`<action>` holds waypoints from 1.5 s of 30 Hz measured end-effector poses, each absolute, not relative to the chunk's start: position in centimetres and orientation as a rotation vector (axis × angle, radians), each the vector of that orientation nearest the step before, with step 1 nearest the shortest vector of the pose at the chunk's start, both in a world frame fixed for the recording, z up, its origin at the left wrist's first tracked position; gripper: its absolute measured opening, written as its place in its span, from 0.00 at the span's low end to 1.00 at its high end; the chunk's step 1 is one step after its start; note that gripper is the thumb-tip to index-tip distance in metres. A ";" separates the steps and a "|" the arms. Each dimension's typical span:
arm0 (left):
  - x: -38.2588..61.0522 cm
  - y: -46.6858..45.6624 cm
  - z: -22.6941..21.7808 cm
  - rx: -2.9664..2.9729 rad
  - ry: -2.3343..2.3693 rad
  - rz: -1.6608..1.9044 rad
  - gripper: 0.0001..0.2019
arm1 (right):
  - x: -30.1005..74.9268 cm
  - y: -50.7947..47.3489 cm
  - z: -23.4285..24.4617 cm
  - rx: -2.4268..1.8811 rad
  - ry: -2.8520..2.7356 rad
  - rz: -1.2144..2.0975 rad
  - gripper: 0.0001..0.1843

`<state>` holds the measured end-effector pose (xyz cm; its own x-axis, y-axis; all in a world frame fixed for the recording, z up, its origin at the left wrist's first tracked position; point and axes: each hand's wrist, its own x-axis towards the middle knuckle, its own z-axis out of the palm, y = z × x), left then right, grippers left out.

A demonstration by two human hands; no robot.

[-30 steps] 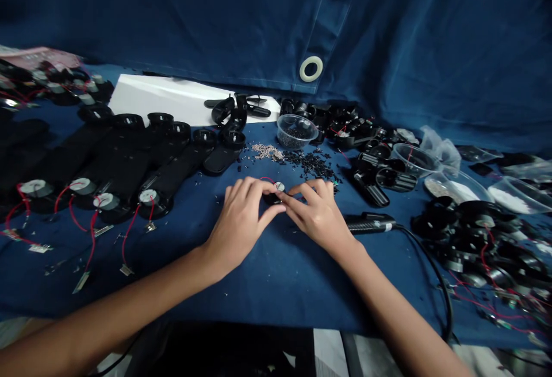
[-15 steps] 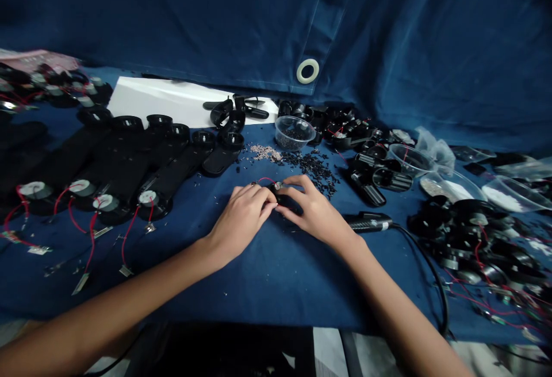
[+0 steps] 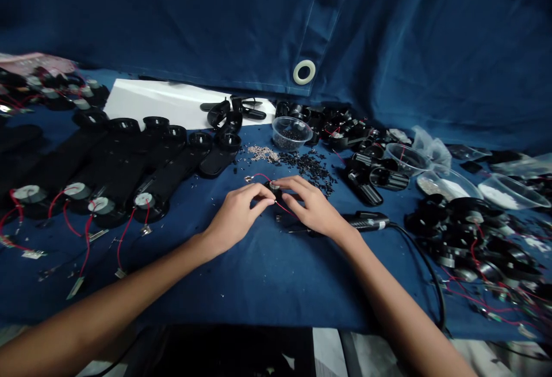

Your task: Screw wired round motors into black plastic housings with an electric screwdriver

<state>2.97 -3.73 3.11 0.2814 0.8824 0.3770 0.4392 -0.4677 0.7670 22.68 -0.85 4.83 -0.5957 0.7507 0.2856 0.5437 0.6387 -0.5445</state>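
We see the small dark part between the tips of the two hands, with a red wire that leaves it on the far side, in front of the left hand. The left thumb and forefinger nearly meet, and a tiny pale speck is at their tips; we cannot tell if they pinch it. The right hand has its fingers bent toward the dark part and its thumb a little apart; we cannot tell if it grips the part or only steadies it.

For such fine work, we judge it is good to keep the part firm with the right fingers and to let the left tips make only small moves. We should not pull the wire, because its joint may be weak. It seems wise also to keep the wrists low, so the tips do not shake.

The black tool lies just beside the right hand, partly hidden by it, so we should take care not to push it. Beyond both hands lie loose black pieces, which a careless sleeve or finger could scatter.
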 end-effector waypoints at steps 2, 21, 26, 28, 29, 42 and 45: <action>2.8 -3.6 3.1 1.978 1.183 1.095 0.04 | 22.6 -0.8 4.7 -1.013 -2.364 0.538 0.17; 3.0 -0.9 2.2 1.783 1.280 1.051 0.05 | 22.2 -0.5 3.8 -1.129 -2.410 0.355 0.11; 3.5 -0.8 1.8 1.487 1.239 1.086 0.04 | 21.6 -1.7 4.2 -1.200 -2.376 0.393 0.16; 3.6 -0.8 1.8 1.392 1.206 1.098 0.05 | 21.3 -2.0 4.2 -1.235 -2.346 0.405 0.19; 3.6 -0.8 1.9 1.355 1.193 1.100 0.05 | 21.1 -2.0 4.2 -1.244 -2.331 0.407 0.18; 1.8 -0.1 1.8 2.453 1.054 0.926 0.06 | 21.1 -0.8 3.1 -1.188 -2.300 0.371 0.11; 1.7 0.7 1.3 2.526 1.012 0.916 0.05 | 21.0 -0.6 2.9 -1.208 -2.294 0.357 0.08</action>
